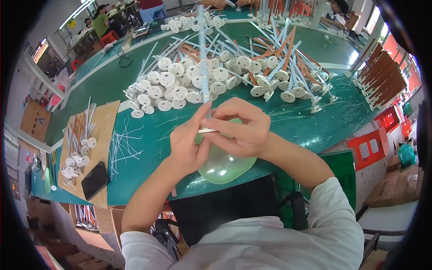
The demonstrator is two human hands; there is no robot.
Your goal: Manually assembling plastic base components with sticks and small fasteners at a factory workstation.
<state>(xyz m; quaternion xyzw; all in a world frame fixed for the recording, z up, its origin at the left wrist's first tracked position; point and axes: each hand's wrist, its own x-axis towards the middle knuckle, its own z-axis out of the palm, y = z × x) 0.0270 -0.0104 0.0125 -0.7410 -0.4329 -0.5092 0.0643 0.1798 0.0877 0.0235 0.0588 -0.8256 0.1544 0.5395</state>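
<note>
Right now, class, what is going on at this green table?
A person's left hand and right hand meet over a pale green balloon at the table's near edge, pinching it where a long white stick joins it. Behind lies a pile of white sticks with round cups. A dark phone rests on cardboard at the left.

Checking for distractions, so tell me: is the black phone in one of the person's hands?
No, the black phone lies on the cardboard sheet, apart from both hands.
</note>
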